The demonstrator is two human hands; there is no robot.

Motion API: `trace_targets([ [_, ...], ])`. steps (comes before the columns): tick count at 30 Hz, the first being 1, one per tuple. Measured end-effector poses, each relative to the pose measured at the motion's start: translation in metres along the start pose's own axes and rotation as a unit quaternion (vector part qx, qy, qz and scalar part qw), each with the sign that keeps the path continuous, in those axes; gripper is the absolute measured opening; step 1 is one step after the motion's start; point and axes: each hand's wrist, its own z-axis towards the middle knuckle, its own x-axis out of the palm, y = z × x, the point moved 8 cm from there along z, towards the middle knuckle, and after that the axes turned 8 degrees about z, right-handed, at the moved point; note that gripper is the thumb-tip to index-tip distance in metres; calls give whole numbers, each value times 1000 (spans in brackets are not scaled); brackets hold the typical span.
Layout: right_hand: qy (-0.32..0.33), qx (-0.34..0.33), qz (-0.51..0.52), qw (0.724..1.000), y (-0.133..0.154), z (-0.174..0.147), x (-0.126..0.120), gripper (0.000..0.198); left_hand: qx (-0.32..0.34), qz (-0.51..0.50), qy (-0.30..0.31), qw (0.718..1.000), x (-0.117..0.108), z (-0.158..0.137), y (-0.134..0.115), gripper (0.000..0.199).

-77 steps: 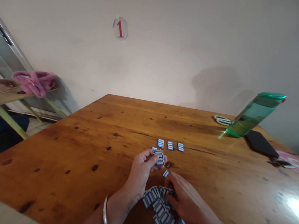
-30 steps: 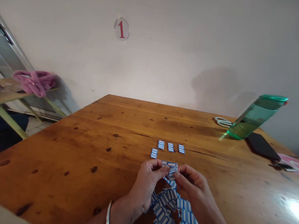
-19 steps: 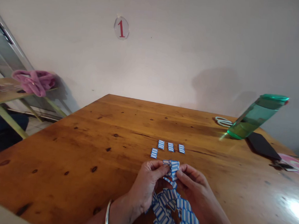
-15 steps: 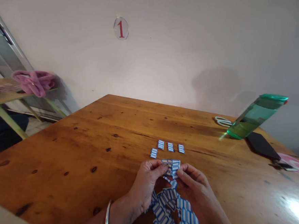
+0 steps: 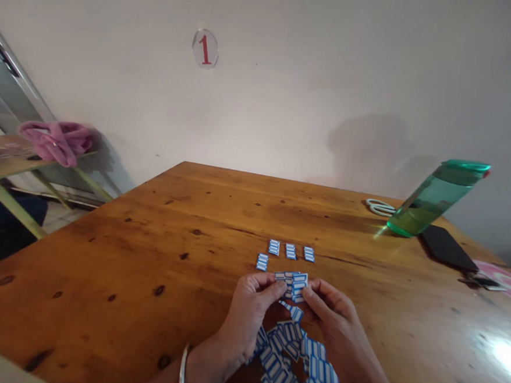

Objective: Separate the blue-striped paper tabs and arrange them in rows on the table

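Note:
Between finger and thumb, my left hand [image 5: 247,310] pinches small white-and-blue paper labels [image 5: 281,277]. My right hand [image 5: 338,320] grips another label [image 5: 300,286] of the same kind, its edge overlapping those in the left. Below both hands spreads a loose pile of these labels [image 5: 279,356], several deep and partly hidden by my wrists. Beyond my fingers, a few single labels lie apart on the wood: one label [image 5: 262,262] nearer me, then a row with a left label [image 5: 274,247], a middle label [image 5: 291,252] and a right label [image 5: 309,254].
A green bottle [image 5: 439,198] leans at the right, by a dark flat device [image 5: 448,248] and a white cable [image 5: 380,208]. A pink disc [image 5: 505,279] lies at the wooden table's [image 5: 115,252] right edge. Pink cloth [image 5: 57,141] rests on another table at left.
Both hands hold nearly the same pose; the label in my right hand has shifted very slightly against those in my left. The camera view has moved a little.

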Motion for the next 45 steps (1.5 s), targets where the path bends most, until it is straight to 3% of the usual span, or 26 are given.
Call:
trace_targets([
  [4, -14, -36, -28, 999, 4, 0, -4, 26, 5, 21, 5, 1000, 2, -2, -1, 20],
  [17, -6, -60, -41, 997, 12, -3, 0, 23, 6, 41, 32, 999, 7, -4, -1, 20],
  [25, -3, -44, -67, 997, 9, -3, 0, 28, 4, 40, 47, 998, 9, -1, 3, 19],
  [35, 7, -113, -182, 977, 16, -3, 7, 26, 10, 48, 23, 999, 8, 0, 1, 21],
  [40, 24, -135, -295, 946, 33, -3, 6, 22, 30, 31, -34, 998, -7, 2, -8, 24],
  [45, 105, -127, -483, 860, 27, -1, 10, 10, 32, -11, -63, 997, -18, 4, -13, 24],
])
